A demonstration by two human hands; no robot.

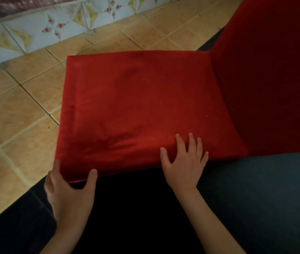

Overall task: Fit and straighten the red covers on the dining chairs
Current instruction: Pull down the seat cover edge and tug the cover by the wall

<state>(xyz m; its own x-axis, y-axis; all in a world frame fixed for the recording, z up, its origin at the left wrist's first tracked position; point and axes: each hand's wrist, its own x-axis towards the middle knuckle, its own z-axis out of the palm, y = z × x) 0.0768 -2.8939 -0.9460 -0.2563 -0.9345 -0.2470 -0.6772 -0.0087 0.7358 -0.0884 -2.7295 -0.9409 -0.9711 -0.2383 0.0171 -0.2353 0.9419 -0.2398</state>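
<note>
- Red velvet chair cover stretched over the seat at frame centre, continuing up the backrest at 2 o'clock; soft wrinkles near the 7 o'clock corner.
- Tan tiled floor at 9 o'clock; floral-patterned wall tiles at 11 o'clock.
- Left hand gripping the cover's near corner, thumb on the front hem.
- Right hand pressing flat, fingers spread, on the near seat edge.

We had single head view only: looked steeply down, close over red-covered chair seat, tiled floor beyond, both hands at bottom.
</note>
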